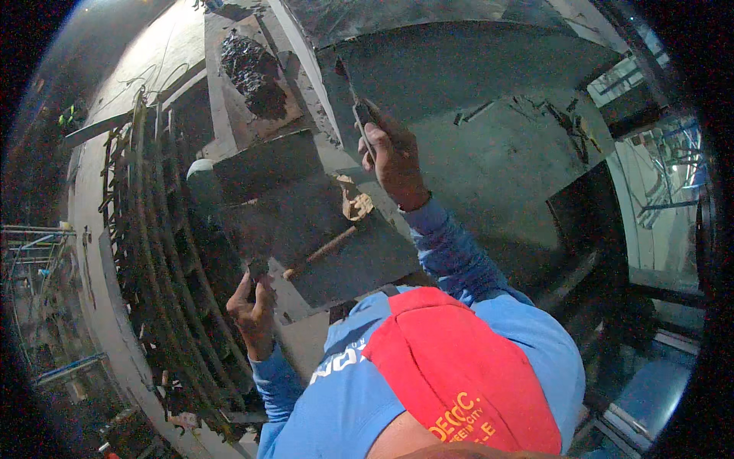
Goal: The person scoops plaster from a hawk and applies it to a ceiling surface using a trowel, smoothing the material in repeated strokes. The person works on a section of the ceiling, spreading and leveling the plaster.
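Note:
My right hand is raised ahead of me, its fingers wrapped around a trowel, seen nearly edge-on. The trowel's thin tip points at a dark grey wall, close to the wall's pale left edge; contact cannot be made out. Lower and to the left, my left hand pinches a small dark piece whose kind is unclear in the shadow. Beside that hand lies a wooden stick on a dark flat slab. Crumpled tan paper rests farther up.
A heap of wet dark mortar sits on a board beyond the slabs. Long bundled rods run along the left. Loose debris lies on the grey surface to the right, near a window-like opening.

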Available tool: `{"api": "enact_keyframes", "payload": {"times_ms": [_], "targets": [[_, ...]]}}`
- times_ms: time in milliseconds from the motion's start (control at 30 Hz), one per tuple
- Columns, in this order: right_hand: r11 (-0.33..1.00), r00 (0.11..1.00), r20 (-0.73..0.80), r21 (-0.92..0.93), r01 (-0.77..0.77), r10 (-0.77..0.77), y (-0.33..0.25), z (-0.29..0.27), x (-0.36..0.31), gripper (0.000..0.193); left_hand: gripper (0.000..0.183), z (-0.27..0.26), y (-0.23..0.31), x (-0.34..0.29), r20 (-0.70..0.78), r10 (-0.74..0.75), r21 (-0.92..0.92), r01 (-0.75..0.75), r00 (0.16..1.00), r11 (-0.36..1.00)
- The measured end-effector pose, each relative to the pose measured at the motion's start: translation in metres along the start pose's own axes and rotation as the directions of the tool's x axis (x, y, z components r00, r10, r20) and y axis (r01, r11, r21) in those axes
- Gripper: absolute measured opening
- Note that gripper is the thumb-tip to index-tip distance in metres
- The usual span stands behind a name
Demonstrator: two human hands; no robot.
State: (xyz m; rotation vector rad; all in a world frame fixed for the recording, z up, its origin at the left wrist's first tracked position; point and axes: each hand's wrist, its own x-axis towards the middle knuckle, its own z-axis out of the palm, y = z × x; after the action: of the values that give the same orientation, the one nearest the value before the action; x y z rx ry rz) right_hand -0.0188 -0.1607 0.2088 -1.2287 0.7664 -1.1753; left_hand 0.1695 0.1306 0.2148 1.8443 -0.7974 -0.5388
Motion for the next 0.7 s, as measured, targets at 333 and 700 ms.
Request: {"api": "enact_keyframes", "payload": {"times_ms": [333, 700], "targets": [[0.914, 0.936, -0.178, -0.333, 0.232, -0.302, 0.035, 0.060, 0.013, 0.040, 0.037, -0.056, -0.071, 0.021, 0.016, -0.193, 0.031, 0.192, 0.981, 0.981], [0.467, 0.737, -0.058, -0.806, 0.363, -0.673, 0.044, 0.072, 0.033, 0.043, 0.033, -0.087, -0.095, 0.072, 0.074, 0.031, 0.046, -0.034, 0.997, 0.998]]}}
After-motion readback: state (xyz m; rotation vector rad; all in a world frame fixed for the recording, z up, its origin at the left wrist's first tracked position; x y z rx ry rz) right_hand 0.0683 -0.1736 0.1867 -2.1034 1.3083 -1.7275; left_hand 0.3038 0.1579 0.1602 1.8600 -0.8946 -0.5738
